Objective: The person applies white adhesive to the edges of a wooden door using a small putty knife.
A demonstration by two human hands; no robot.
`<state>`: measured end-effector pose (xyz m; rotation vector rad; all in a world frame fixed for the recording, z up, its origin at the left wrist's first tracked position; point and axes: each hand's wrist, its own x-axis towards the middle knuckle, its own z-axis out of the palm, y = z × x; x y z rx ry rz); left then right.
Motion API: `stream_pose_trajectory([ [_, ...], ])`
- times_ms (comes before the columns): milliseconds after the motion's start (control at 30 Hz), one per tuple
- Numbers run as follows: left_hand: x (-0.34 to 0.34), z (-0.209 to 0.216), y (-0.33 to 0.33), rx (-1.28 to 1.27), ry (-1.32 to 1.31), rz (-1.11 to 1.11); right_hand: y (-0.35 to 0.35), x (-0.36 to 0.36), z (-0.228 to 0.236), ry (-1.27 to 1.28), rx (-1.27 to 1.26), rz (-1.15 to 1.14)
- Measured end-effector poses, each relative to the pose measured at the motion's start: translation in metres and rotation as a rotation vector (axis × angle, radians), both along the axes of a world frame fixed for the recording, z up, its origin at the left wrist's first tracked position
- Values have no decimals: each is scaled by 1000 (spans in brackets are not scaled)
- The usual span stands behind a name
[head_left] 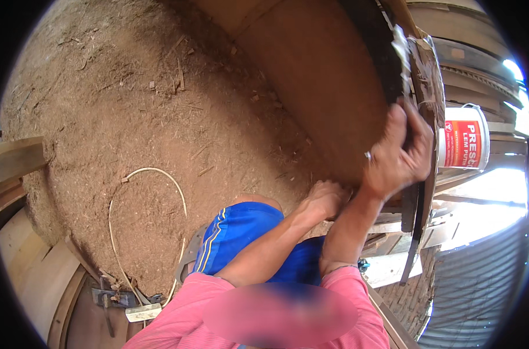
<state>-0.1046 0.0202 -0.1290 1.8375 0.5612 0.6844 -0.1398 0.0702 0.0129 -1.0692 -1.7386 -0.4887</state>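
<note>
A pale, narrow, ragged strip (402,58) is being touched at two o'clock by the curled right hand (396,154). At four, the left hand (324,200) is being held curled; neither grip can be told.

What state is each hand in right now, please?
Left hand: fingers curled; whether it holds anything cannot be told.
Right hand: fingers bent near the pale ragged strip; grip cannot be told.

Seen from the wearer's own head, through the left of two side-by-side fisheye cameras: the view looks steeply down over the pink shirt (180,308) and blue shorts (241,232), with left hand (323,200) and right hand (398,154) close below and the brown ground (90,122) farther off; straight edges bend toward the picture's rim
</note>
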Motion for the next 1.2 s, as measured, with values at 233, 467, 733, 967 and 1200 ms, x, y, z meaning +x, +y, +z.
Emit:
stream_pose_trajectory([
  [233, 3, 9, 0, 38, 119, -2, -50, 16, 24, 375, 73, 62],
  [467, -6, 4, 10, -17, 244, -80, -55, 6, 32, 55, -216, 95],
  [733, -20, -2, 22, 67, 368, 15, -57, 15, 32, 408, -256, 55],
  [967, -17, -21, 32, 136, 361, 67, -48, 26, 118, -97, -200, -91],
  [1200, -11, -13, 32, 170, 381, 80, -24, 11, 127, -289, -257, 56],
])
